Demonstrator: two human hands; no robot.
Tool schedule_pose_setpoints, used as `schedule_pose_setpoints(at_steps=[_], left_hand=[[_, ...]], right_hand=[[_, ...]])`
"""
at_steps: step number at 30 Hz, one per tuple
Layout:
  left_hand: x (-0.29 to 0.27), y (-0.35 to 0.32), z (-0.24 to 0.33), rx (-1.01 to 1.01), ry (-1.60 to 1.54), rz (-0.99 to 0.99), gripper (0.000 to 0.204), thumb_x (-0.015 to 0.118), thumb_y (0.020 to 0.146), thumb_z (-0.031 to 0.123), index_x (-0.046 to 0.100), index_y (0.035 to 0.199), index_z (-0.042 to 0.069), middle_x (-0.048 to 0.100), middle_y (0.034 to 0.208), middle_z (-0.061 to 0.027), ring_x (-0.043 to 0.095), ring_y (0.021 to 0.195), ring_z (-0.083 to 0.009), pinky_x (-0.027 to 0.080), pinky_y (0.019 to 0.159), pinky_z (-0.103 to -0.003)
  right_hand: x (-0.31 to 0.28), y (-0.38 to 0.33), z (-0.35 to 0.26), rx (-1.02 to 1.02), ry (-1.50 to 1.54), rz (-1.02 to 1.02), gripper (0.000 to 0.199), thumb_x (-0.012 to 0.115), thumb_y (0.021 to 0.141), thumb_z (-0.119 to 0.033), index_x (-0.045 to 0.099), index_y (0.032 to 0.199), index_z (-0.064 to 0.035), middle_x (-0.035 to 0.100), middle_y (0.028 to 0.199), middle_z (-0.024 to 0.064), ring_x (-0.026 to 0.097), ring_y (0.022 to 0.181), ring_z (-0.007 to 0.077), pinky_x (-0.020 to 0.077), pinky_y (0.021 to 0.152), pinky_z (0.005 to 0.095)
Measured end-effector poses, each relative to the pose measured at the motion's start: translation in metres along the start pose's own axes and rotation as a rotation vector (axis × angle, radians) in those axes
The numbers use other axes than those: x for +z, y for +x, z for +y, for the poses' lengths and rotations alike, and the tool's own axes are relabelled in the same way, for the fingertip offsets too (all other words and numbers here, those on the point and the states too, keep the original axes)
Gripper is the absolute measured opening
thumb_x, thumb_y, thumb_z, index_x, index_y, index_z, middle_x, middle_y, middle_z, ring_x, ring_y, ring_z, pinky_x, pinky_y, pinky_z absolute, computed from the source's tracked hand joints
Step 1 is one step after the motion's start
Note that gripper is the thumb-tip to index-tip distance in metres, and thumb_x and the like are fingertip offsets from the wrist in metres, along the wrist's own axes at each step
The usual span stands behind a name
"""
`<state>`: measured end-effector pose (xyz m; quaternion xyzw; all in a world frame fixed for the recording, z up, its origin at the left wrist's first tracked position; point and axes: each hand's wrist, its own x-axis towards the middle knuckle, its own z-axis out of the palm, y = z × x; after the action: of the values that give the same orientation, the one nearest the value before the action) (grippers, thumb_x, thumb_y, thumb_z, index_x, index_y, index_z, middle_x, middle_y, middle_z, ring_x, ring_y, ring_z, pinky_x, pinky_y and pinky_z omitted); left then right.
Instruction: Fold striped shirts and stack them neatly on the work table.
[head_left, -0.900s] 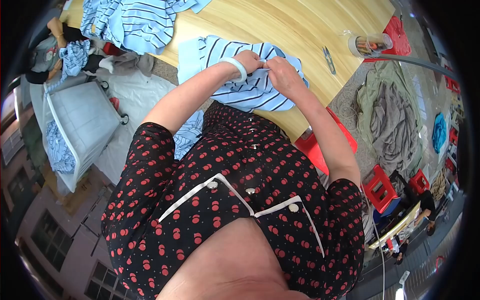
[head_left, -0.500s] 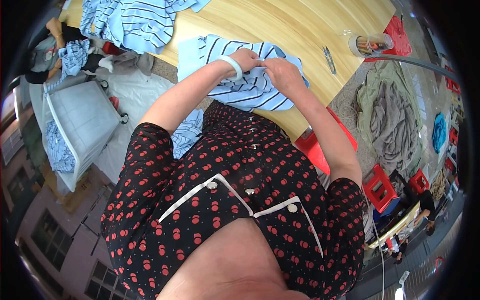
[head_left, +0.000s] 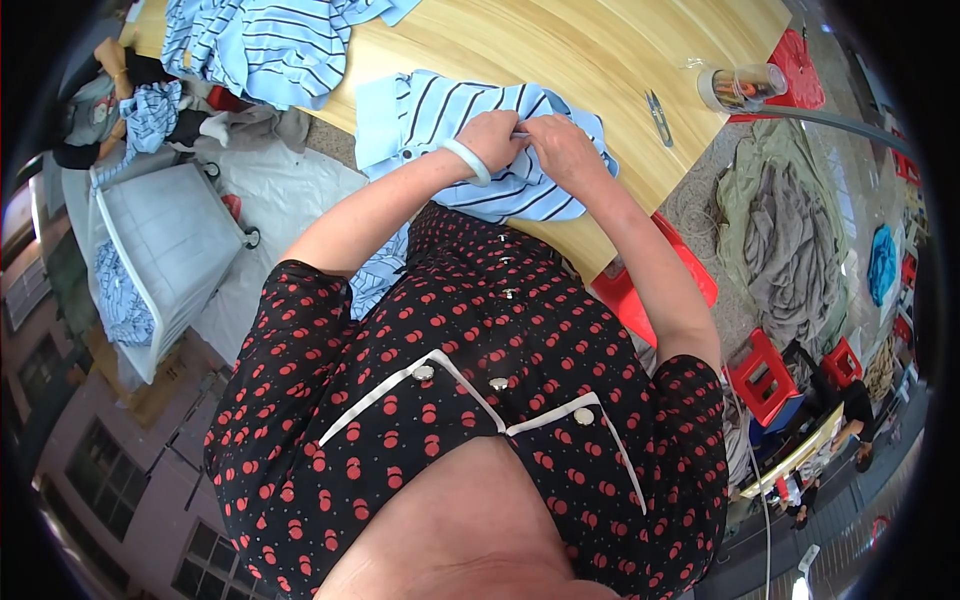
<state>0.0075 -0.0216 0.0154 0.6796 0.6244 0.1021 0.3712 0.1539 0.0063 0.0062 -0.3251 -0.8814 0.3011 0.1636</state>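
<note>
I have the left hand (head_left: 489, 139) and right hand (head_left: 566, 152) pinched closed on the shirt (head_left: 510, 189), atop the table (head_left: 600, 60) (contact partly hidden from me); uneven pulling could make the shirt slip or stretch.

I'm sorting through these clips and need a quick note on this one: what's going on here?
A person at a wooden table has the left grip and right grip together over a blue striped garment, apparently pinching a small bit of it between them; the fingers hide exactly what. More striped garments lie at the table's far left. A pair of snips lies unheld to the right, near a clear container of tools.
</note>
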Motion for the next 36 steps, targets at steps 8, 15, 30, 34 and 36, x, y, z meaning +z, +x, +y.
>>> schedule_pose_setpoints(at_steps=[8, 15, 30, 34, 36], left_hand=[[0.02, -0.002, -0.011, -0.01, -0.05, 0.119, 0.019, 0.05, 0.074, 0.017, 0.053, 0.079, -0.001, 0.055, 0.072, -0.0212, 0.053, 0.072, -0.0347, 0.042, 0.063, -0.039], [0.019, -0.003, -0.012, -0.137, -0.303, 0.085, 0.019, 0.047, 0.073, 0.014, 0.053, 0.083, -0.001, 0.055, 0.073, -0.0212, 0.053, 0.071, -0.0345, 0.041, 0.062, -0.038], [0.025, -0.004, -0.025, 0.019, -0.175, 0.179, 0.015, 0.046, 0.07, 0.009, 0.053, 0.081, 0.001, 0.054, 0.075, -0.0199, 0.051, 0.071, -0.0353, 0.041, 0.062, -0.039], [0.023, -0.005, -0.028, 0.04, -0.2, 0.165, 0.016, 0.045, 0.07, 0.009, 0.053, 0.082, 0.002, 0.054, 0.075, -0.0192, 0.052, 0.071, -0.0342, 0.041, 0.062, -0.038], [0.022, -0.006, -0.029, 0.05, -0.205, 0.157, 0.016, 0.045, 0.07, 0.009, 0.054, 0.082, 0.002, 0.054, 0.075, -0.019, 0.052, 0.072, -0.0336, 0.041, 0.063, -0.037]], right_hand=[[0.003, 0.0, 0.002, -0.026, -0.034, 0.044, 0.014, 0.047, 0.068, 0.001, 0.052, 0.081, -0.0026, 0.054, 0.074, 0.0131, 0.051, 0.075, 0.0285, 0.0428, 0.065, 0.0367], [0.0, 0.002, -0.002, 0.014, 0.033, 0.116, 0.009, 0.049, 0.068, -0.003, 0.053, 0.076, -0.0006, 0.055, 0.068, 0.0151, 0.051, 0.069, 0.0304, 0.0423, 0.063, 0.0383], [0.014, -0.002, -0.003, 0.109, 0.08, 0.146, 0.012, 0.046, 0.069, -0.001, 0.054, 0.078, 0.0004, 0.056, 0.073, 0.0159, 0.054, 0.07, 0.0308, 0.043, 0.063, 0.0375], [0.014, -0.002, -0.003, 0.12, 0.101, 0.14, 0.011, 0.046, 0.07, -0.001, 0.054, 0.077, 0.0001, 0.056, 0.073, 0.0156, 0.054, 0.07, 0.0305, 0.0428, 0.062, 0.0374], [0.014, -0.003, -0.003, 0.131, 0.115, 0.135, 0.01, 0.046, 0.07, -0.001, 0.054, 0.076, 0.0001, 0.056, 0.073, 0.0155, 0.053, 0.07, 0.0304, 0.0428, 0.062, 0.0373]])
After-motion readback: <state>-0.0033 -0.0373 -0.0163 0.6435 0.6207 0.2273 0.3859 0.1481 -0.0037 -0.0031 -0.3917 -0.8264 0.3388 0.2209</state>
